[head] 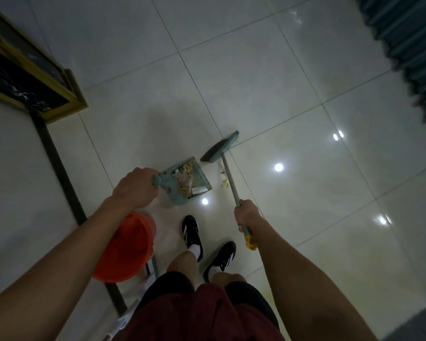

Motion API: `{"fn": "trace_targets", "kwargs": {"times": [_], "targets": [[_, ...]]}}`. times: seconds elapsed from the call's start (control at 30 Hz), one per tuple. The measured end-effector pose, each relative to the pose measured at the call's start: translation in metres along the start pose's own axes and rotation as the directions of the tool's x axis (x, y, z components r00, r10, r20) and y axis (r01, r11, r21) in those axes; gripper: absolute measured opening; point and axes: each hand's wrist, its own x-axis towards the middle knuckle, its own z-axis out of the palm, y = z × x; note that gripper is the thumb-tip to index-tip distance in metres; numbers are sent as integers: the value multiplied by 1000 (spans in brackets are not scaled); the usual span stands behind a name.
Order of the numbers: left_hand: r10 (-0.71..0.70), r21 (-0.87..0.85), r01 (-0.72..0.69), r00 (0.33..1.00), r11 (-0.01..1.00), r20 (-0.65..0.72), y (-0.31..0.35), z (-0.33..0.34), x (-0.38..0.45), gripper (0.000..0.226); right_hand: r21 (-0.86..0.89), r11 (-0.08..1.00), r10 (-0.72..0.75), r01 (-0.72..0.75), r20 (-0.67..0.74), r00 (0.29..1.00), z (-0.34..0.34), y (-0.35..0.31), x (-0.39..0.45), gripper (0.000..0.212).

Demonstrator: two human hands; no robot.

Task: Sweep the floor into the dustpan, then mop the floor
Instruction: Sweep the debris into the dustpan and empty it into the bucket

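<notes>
My left hand point(135, 187) grips the top of the handle of a pale green dustpan point(181, 193), which stands on the glossy white tiled floor point(256, 77) with paper scraps and other litter inside it. My right hand point(247, 214) holds the grey pole of a broom point(229, 179), near its yellow end cap. The broom head point(219, 147) rests on the floor just beyond the dustpan's right side. A few small yellowish scraps point(225, 183) lie on the tile between the dustpan and the pole.
An orange bucket point(123, 249) sits under my left forearm beside a dark floor strip point(57, 166). A gold-framed black marble stand point(27, 77) is at the far left. Teal curtain folds point(408, 43) hang at the top right. My black shoes point(193, 237) stand behind the dustpan.
</notes>
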Motion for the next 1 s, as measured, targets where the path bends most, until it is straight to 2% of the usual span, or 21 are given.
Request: {"fn": "trace_targets", "kwargs": {"times": [0.2,0.33,0.47,0.53,0.6,0.7,0.8,0.87,1.0], "targets": [[38,-26,-39,998,999,-41,19,15,-14,12,-9,1000,24,-24,23,999,4,63,-20,38],[39,-18,-40,998,999,-48,38,26,-28,13,10,998,65,-66,66,996,0,109,-38,32],[64,20,-63,996,998,-65,52,45,-45,6,164,981,92,-102,68,993,-10,148,-52,29],[79,55,-75,994,996,-81,57,55,-54,8,306,946,97,-108,52,994,-15,163,-59,24],[82,73,-75,993,994,-90,64,63,-63,11,360,928,90,-91,20,996,-16,177,-66,23],[70,79,-62,993,995,-99,69,72,-75,16,236,972,22,-7,-64,998,-15,200,-72,24],[64,91,-54,992,994,-111,70,79,-85,17,27,996,-80,86,-171,982,-12,221,-76,36],[68,103,-56,991,993,-115,71,84,-87,15,-96,991,-118,97,-241,963,-12,232,-77,39],[75,118,-61,990,991,-120,73,89,-88,15,-228,970,-152,80,-322,935,-16,242,-70,31]]}}
